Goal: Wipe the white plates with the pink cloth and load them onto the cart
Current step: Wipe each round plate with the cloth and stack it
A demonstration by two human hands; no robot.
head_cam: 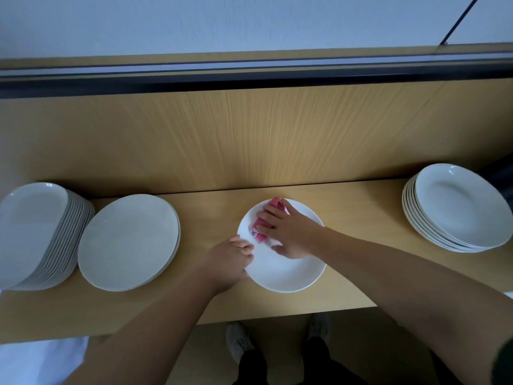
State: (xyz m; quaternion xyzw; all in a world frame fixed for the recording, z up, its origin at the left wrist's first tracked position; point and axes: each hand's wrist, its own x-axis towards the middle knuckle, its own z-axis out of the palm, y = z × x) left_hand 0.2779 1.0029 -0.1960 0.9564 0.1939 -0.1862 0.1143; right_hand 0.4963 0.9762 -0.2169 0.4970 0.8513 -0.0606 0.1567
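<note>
White plate, left hand in a curled grip on its rim, right hand flat atop pink cloth

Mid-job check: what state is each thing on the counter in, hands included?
centre plate: flat on counter, mid-wipe.
pink cloth: bunched, pressed onto centre plate.
right hand: fingers straight, pressing pink cloth.
left hand: grips centre plate's rim.
far-left stack: tall, untouched.
near-left stack: low, untouched.
right stack: untouched.
</note>
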